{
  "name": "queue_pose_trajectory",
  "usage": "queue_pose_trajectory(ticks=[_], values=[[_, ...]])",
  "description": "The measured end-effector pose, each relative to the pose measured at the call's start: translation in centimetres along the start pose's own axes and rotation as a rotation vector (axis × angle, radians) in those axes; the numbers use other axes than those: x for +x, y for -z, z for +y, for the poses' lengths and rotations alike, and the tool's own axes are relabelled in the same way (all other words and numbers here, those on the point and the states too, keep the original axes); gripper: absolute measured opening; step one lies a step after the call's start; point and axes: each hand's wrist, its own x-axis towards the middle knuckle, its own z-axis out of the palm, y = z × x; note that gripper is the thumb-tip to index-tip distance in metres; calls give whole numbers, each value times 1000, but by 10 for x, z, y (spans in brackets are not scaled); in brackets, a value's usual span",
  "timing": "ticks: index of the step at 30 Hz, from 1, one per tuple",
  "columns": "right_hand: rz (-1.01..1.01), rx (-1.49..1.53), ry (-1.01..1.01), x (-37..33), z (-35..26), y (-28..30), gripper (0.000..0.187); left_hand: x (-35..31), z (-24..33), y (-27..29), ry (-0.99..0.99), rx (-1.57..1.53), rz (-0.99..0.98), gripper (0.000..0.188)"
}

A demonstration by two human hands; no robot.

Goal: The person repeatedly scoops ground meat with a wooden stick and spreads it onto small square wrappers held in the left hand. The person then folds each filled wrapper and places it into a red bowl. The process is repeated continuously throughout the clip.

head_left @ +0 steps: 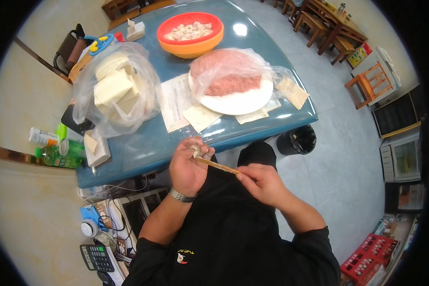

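Note:
My left hand is raised over my lap at the near table edge, palm up, with a watch on the wrist. Its curled fingers hold a small pale wonton wrapper. My right hand pinches one end of a flat wooden stick, whose other end touches the wrapper. Beyond my hands, a white plate bears a mound of pink minced meat, partly under clear plastic. To its left, stacked pale wrappers lie in an open clear plastic bag.
At the back, a red colander set in an orange bowl holds many pale folded pieces. Papers lie beside the plate. Bottles and a tissue pack crowd the left. A black bin stands right of the table.

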Motion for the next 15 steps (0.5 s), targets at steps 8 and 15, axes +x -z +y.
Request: queue_pose_trajectory(ticks=[8, 15], values=[[71, -56, -36, 9, 1, -7, 17, -2, -4, -7, -16, 23, -47, 22], [34, -135, 52, 7, 2, -8, 17, -1, 1, -4, -26, 109, 62, 26]])
